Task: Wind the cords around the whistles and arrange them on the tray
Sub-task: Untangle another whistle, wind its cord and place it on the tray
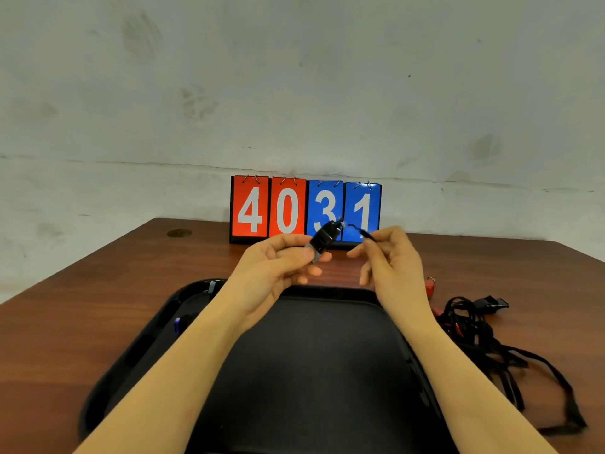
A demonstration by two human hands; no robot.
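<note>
Both hands [330, 257] hold a whistle [324, 239] above the tray's [137, 348] far edge.

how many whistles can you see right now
3 clear: a black whistle held in the left hand, another black whistle and a red whistle by the tangled cords. A blue-and-black object on the tray may be another.

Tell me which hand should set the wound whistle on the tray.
Left, probably. The left hand already grips the whistle over the tray; the right hand only pinches the cord end.
</note>
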